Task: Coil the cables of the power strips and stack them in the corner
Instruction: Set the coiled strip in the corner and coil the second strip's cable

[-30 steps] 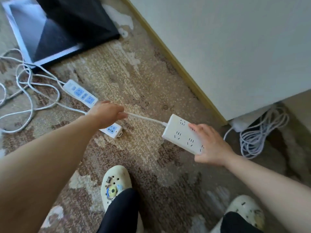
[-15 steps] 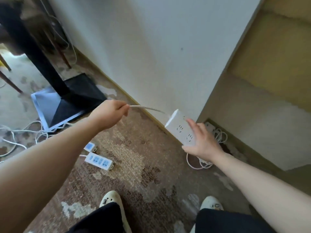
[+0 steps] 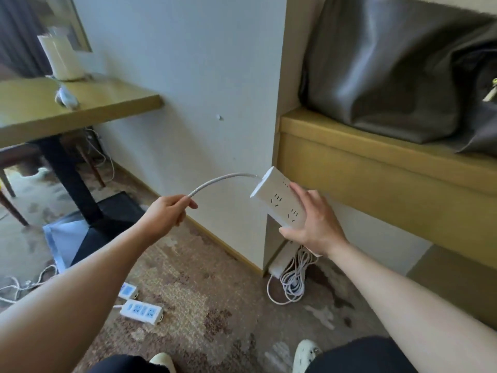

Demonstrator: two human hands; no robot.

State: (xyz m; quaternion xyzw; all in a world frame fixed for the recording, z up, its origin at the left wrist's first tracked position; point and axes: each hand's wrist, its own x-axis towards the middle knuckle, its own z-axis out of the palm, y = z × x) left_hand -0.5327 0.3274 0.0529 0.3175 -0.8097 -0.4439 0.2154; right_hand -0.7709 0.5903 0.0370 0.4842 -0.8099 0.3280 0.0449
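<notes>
White power strip [image 3: 277, 199], held in the air in front of the wall corner, socket face toward the camera; long axis runs diagonally, cable end up and to the left, the other end down and to the right, hidden behind the palm. The right hand [image 3: 312, 224] grips it from the right side, fingers curled over the socket face and thumb along the lower edge. Its white cable [image 3: 217, 181] leaves the upper end, arcs left and down, and enters the left hand [image 3: 168, 215], which is closed in a fist round it; the cable past the fist is hidden. On the floor in the corner [image 3: 271, 254], below the held strip, a second white power strip [image 3: 279, 261] leans against the wall with a coiled white cable [image 3: 291, 282] just beside it. On the patterned carpet [image 3: 215, 305] to the left lie two white strips with blue sockets, one nearer [image 3: 141, 311], one partly hidden by the left forearm [image 3: 127, 290], and loose white cable [image 3: 16, 288] at the far left edge. Wooden table [image 3: 88, 103] at upper left; wooden bench [image 3: 376, 162] at right, bearing a grey bag [image 3: 390, 65]. Two light shoes show at the bottom edge.
</notes>
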